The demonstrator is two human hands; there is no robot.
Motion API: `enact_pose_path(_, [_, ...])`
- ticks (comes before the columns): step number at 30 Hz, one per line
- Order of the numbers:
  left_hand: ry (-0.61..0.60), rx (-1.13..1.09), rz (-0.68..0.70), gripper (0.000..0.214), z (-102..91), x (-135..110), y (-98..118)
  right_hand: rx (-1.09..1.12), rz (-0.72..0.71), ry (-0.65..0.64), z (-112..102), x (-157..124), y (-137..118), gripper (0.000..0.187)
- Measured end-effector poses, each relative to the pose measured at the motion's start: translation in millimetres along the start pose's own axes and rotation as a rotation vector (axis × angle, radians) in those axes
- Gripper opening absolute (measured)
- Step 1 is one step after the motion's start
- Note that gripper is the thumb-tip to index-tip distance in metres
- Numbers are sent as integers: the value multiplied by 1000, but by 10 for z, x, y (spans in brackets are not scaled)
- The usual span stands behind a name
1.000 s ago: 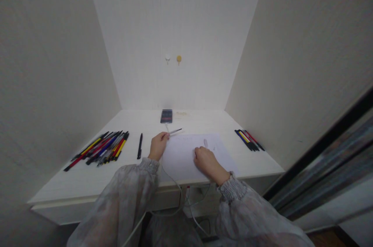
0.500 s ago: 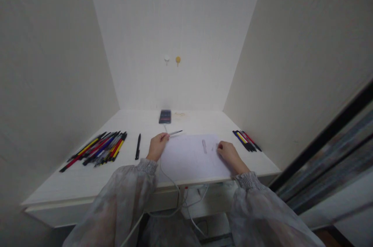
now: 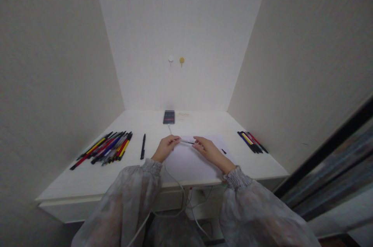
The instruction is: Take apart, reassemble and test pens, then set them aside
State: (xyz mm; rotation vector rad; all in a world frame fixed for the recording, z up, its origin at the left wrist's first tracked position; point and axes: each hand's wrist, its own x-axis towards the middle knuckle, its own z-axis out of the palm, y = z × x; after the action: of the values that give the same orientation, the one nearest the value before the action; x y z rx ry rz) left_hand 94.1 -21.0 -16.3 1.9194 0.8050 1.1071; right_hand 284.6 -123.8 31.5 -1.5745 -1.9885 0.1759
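My left hand (image 3: 167,146) is closed, pinching one end of a thin pale pen refill (image 3: 184,141) with a dark tip. It points to the right, above a white sheet of paper (image 3: 186,165). At the dark tip, the thumb and fingers of my right hand (image 3: 208,151) close round the end; whether they also hold some small part cannot be made out. A small black piece (image 3: 223,151) lies on the paper to the right of this hand. On the table left of my left hand lies a black pen (image 3: 143,146).
Many coloured pens (image 3: 109,148) are heaped at the left, and several more (image 3: 253,142) lie side by side at the right. A dark device (image 3: 169,117) with a white cable stands near the back wall. Cables hang over the front edge of the table (image 3: 87,186).
My right hand has moved left from the paper's right side to the refill's tip, uncovering the small black piece. The refill has come lower and nearer, still in my left hand.
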Motion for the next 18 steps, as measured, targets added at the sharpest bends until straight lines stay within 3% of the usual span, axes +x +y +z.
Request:
enact_pose_path(3, [-34,19,18,27,0,-6,-22,-76,55,-96,106,0,-59,28])
enact_pose_path(9, [-89,201,141,26,-15,-23,31,-73,132,-74,163,-84,-33,26])
enact_pose_path(15, [-167,422,335,25,-36,-43,148,-106,159,-91,235,-129,-169,27])
enact_pose_path(18, [-207,471,361,20,-43,-39,140,-130,154,-86,261,-155,-220,27])
